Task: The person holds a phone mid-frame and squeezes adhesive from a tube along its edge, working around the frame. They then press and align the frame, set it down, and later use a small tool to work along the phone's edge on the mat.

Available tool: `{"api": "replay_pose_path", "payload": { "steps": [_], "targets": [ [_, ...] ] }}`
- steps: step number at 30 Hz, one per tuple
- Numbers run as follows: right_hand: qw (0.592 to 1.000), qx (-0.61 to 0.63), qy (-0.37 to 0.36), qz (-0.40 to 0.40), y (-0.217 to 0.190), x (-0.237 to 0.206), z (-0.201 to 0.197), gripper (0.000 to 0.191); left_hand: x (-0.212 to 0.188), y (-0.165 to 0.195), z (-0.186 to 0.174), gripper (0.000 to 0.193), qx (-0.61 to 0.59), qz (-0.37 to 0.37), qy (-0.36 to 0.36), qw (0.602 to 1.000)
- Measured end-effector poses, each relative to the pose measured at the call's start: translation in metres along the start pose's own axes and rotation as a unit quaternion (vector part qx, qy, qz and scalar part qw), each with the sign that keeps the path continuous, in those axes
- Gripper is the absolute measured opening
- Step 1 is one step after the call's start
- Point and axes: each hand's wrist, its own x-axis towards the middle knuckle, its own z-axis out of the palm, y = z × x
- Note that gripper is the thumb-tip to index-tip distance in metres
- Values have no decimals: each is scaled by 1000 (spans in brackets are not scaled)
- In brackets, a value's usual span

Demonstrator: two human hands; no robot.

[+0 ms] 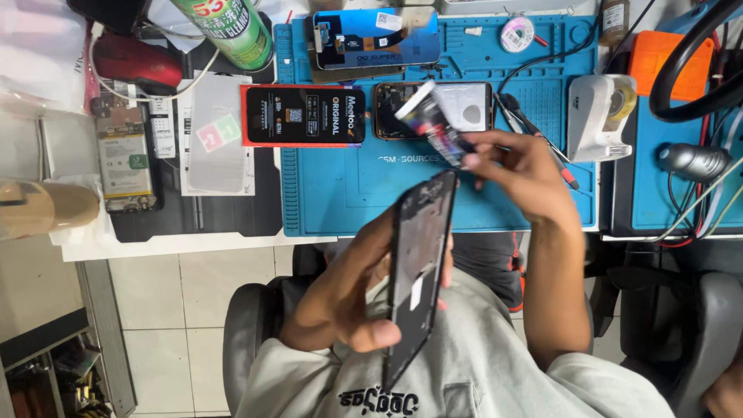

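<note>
Flat black box with a red edge (303, 115) lying on the blue mat, next to a clear screen-protector sleeve with a green-and-pink sticker (217, 139). Further back there's a glossy blue phone screen panel (377, 37) (little white label on it) and a green spray can (225, 28).

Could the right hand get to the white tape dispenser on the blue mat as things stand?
Probably yes. The tape dispenser sits uncovered just beyond the right hand, with nothing standing between them. But that hand already holds a small tube, so it would likely need to put it down first.
</note>
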Motion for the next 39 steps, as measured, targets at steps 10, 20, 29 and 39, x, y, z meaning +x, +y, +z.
{"api": "replay_pose_path", "payload": {
  "steps": [10, 20, 29, 39],
  "targets": [
    [895, 274, 50, -348, -43, -64, -7, 35, 34, -3, 14, 119, 146, 22, -63, 987],
    [888, 121, 2, -444, -75, -58, -20, 25, 40, -4, 27, 119, 200, 30, -29, 979],
    [892, 99, 81, -433, -75, -62, -11, 19, 43, -6, 24, 122, 175, 35, -31, 983],
    [880, 91, 80, -460, -76, -60, -8, 21, 43, -11, 22, 121, 189, 41, -30, 981]
  ]
}}
